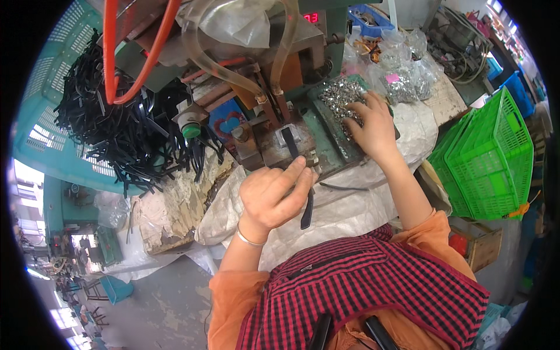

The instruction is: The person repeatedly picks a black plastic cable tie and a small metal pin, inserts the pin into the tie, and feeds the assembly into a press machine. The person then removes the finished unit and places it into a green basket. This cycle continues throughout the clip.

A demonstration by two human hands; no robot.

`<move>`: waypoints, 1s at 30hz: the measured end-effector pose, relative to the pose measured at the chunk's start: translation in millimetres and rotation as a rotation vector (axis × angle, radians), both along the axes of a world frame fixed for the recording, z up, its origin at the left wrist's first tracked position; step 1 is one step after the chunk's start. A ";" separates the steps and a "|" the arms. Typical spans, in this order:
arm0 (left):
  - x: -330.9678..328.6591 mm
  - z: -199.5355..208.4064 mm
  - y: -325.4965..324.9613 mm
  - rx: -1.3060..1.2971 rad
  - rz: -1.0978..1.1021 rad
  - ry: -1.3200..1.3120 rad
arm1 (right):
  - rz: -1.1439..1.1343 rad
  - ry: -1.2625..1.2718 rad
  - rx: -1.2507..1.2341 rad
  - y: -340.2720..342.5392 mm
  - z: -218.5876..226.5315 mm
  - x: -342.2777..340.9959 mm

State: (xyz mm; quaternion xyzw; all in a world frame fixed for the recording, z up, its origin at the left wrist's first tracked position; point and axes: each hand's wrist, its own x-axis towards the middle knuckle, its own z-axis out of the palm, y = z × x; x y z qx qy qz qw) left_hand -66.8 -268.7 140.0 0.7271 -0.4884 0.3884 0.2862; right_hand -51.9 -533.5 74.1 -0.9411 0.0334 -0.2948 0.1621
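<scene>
At the front of the press, the left hand is closed, its thumb and forefinger drawn together on a black strap. One end of the strap lies over the small metal plate below the press's tool; the other hangs past the fingers toward the person. The right hand is part-open, fingers spread and bent over the small metal pieces in the green tray; whether it has caught one, I cannot tell.

To do this well, I'd keep the left grip light but steady, so the strap stays flat and straight on the plate. The right hand should single out one piece with the fingertips rather than scoop. Both hands are best kept clear of the tool whenever it moves.
</scene>
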 end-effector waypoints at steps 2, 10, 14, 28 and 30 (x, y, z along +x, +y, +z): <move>0.8 -1.5 -1.3 -0.007 0.007 -0.012 | 0.024 -0.059 0.040 -11.7 -20.6 1.1; -7.5 -2.2 -2.8 -0.050 0.032 0.076 | 0.080 -0.130 -0.051 23.4 -0.4 54.5; -34.0 2.7 16.6 -0.049 0.121 0.220 | 0.060 -0.038 -0.167 29.9 -7.9 66.5; 93.0 -66.3 156.5 0.043 1.001 0.358 | 0.183 -0.209 1.181 8.8 -26.8 28.0; 121.4 -80.8 144.3 0.268 0.977 0.192 | 0.146 -0.199 1.079 12.6 -19.7 23.3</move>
